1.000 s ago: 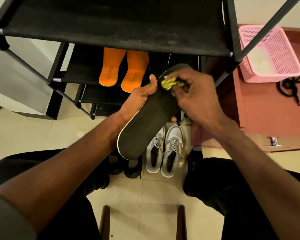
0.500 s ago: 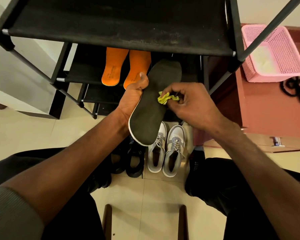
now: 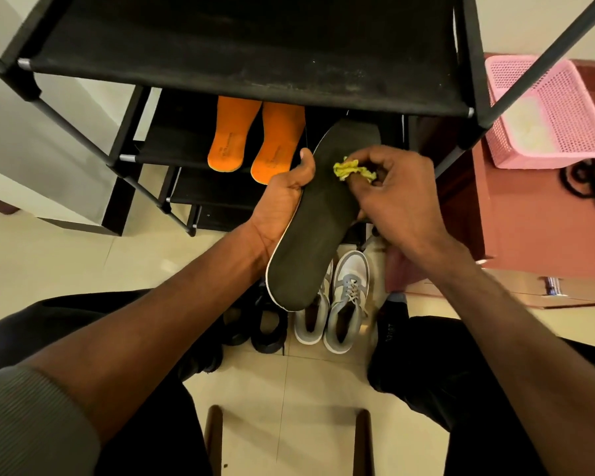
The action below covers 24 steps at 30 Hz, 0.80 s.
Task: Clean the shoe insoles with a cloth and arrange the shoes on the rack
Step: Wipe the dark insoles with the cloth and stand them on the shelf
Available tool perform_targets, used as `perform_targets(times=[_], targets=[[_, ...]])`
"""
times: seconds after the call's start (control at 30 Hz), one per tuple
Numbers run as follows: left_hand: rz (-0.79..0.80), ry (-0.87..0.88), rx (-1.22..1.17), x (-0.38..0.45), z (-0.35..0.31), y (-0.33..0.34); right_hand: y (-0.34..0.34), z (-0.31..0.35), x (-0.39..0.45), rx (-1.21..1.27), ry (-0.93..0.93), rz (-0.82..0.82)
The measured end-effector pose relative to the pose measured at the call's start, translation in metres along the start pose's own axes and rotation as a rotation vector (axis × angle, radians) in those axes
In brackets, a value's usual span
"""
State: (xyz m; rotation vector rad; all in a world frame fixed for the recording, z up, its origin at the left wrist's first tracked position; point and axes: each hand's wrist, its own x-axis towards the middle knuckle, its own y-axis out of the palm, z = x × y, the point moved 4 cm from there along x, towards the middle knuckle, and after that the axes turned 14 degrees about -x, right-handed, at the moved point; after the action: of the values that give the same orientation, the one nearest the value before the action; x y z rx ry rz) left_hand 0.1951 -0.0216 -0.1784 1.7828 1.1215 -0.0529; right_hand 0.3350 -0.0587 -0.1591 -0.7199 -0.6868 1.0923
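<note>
My left hand (image 3: 287, 197) grips a dark insole with a white edge (image 3: 310, 242) from its left side, thumb on the rim, holding it up in front of the black shoe rack (image 3: 241, 80). My right hand (image 3: 395, 194) pinches a small crumpled yellow cloth (image 3: 352, 169) against the upper part of the insole. Two orange insoles (image 3: 255, 139) lie side by side on a lower rack shelf. On the floor below stand a pair of grey and white sneakers (image 3: 334, 304) and a pair of black shoes (image 3: 258, 324).
A pink plastic basket (image 3: 547, 115) and a black cord (image 3: 588, 180) sit on a reddish-brown cabinet (image 3: 536, 228) to the right. Two wooden chair legs (image 3: 363, 441) show between my knees over the cream tiled floor (image 3: 316, 407).
The cloth in my right hand went down the insole and has come back up toward its toe end. My left hand shifted the insole slightly, tilting its heel back toward me.
</note>
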Motion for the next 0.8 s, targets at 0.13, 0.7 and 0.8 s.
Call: perform_targets(times=[0.13, 0.7, 0.8], targets=[[0.0, 0.017, 0.094, -0.004, -0.005, 0.004, 0.009, 0.031, -0.016, 0.212, -0.16, 0.12], [-0.064, 0.097, -0.135, 0.015, -0.02, -0.012, 0.013, 0.036, -0.041, 0.231, -0.136, 0.275], [-0.033, 0.059, -0.143, 0.016, -0.022, -0.015, 0.019, 0.049, -0.05, 0.36, -0.198, 0.372]])
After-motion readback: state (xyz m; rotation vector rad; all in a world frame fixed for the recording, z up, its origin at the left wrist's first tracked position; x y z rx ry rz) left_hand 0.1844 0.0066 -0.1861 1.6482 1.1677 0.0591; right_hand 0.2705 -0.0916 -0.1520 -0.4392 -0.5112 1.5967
